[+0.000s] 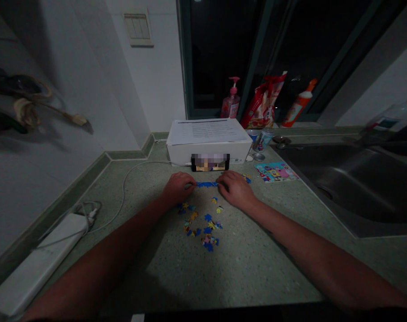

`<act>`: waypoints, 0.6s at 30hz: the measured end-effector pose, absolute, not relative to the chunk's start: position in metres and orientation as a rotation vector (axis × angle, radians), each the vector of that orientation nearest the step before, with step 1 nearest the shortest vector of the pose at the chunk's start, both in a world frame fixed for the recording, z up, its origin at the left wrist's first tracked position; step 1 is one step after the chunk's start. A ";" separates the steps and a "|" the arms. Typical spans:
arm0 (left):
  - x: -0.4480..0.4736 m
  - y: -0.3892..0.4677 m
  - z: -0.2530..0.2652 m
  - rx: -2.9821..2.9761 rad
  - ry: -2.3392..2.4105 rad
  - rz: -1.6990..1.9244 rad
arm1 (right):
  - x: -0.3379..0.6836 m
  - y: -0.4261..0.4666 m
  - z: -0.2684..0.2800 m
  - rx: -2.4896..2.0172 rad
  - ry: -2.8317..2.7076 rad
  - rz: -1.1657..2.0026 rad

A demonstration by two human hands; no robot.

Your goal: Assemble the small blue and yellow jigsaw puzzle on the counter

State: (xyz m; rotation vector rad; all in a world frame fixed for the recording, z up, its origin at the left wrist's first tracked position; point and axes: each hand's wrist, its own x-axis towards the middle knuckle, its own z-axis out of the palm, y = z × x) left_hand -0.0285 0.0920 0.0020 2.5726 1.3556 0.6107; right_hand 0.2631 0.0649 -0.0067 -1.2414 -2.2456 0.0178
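A narrow strip of joined blue jigsaw pieces [207, 184] lies across the counter between my two hands. My left hand [178, 187] has its fingers closed at the strip's left end. At the right end, the fingers of my right hand [236, 188] are closed on it too. Loose jigsaw pieces [208, 218], in blue, yellow and orange, are scattered on the counter nearer to me. Another few jigsaw pieces [246, 178] sit just beyond my right hand, partly hidden by it. A phone [210, 167] with a lit screen leans on a white box behind the strip.
The white box [179, 152] stands against the window wall. To the right are a colourful cartoon picture card [277, 171], cans [265, 139] and a steel sink [351, 179]. A power strip [52, 250] and its white cable [123, 188] occupy the left. Bottles and a red bag [262, 105] line the sill.
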 end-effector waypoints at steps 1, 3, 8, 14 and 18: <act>-0.028 0.092 0.002 2.576 1.353 0.606 | 0.263 0.065 -0.007 -1.241 -2.245 0.018; -0.028 0.092 0.002 2.584 1.349 0.602 | 0.263 0.065 -0.006 -1.238 -2.245 0.015; -0.028 0.090 0.004 2.600 1.347 0.593 | 0.263 0.065 -0.007 -1.222 -2.243 0.000; -0.028 0.091 0.003 2.638 1.315 0.571 | 0.263 0.066 -0.008 -1.220 -2.239 0.003; -0.029 0.089 0.003 2.635 1.308 0.598 | 0.262 0.065 -0.008 -1.238 -2.244 0.005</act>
